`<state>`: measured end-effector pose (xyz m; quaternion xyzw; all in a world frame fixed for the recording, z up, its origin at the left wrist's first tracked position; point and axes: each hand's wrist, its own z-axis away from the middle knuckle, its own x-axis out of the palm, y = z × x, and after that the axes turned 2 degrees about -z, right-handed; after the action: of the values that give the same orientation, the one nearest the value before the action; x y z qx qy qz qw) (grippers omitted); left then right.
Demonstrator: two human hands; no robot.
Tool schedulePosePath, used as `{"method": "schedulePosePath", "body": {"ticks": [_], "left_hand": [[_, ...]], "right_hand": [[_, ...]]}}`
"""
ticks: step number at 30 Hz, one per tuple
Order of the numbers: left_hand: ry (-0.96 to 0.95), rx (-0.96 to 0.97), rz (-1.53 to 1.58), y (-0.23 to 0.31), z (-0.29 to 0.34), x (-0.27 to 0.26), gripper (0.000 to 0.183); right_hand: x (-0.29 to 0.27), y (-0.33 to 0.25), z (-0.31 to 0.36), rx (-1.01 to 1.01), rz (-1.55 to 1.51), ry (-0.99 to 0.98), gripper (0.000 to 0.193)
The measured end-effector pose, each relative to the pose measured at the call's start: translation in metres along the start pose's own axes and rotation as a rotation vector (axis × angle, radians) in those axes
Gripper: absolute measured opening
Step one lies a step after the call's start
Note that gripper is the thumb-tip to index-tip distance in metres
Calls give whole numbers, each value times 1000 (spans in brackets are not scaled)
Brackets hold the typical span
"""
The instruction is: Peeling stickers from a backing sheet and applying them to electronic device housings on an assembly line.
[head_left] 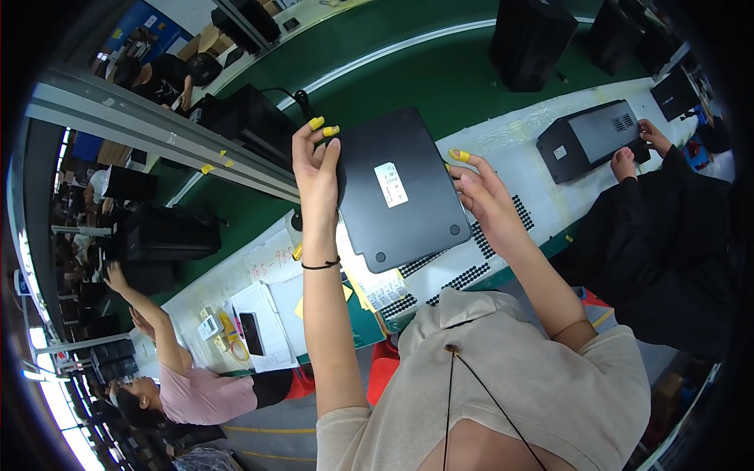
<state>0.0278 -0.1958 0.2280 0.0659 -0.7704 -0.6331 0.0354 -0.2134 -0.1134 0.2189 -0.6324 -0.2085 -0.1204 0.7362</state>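
Between my two hands I hold up a flat black panel above the worktable. It has a white label near its middle and two round feet along its near edge. My left hand grips the panel's left edge, thumb on the face towards me. On the opposite edge, my right hand holds it with bent fingers, partly hidden behind the panel. Yellow finger covers sit on fingertips of both hands. Beneath lie sheets of small round black pads, partly covered by the panel.
A green conveyor belt runs beyond the table, carrying black boxes. A metal post slants across the left. A phone lies on papers. At right, a co-worker's hands touch a black box; another person in pink reaches at left.
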Motion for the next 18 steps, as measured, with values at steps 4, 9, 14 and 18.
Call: {"method": "schedulePosePath", "body": {"ticks": [4, 9, 14, 18], "left_hand": [[35, 65, 2, -7, -1, 1, 37], [54, 24, -42, -8, 1, 0, 38], [13, 39, -47, -1, 2, 1, 43], [1, -17, -30, 1, 2, -1, 44]], "right_hand": [[2, -2, 1, 40, 12, 23, 43], [2, 0, 5, 29, -8, 26, 42], [1, -1, 2, 25, 9, 21, 42], [1, -12, -8, 73, 81, -5, 46]]}}
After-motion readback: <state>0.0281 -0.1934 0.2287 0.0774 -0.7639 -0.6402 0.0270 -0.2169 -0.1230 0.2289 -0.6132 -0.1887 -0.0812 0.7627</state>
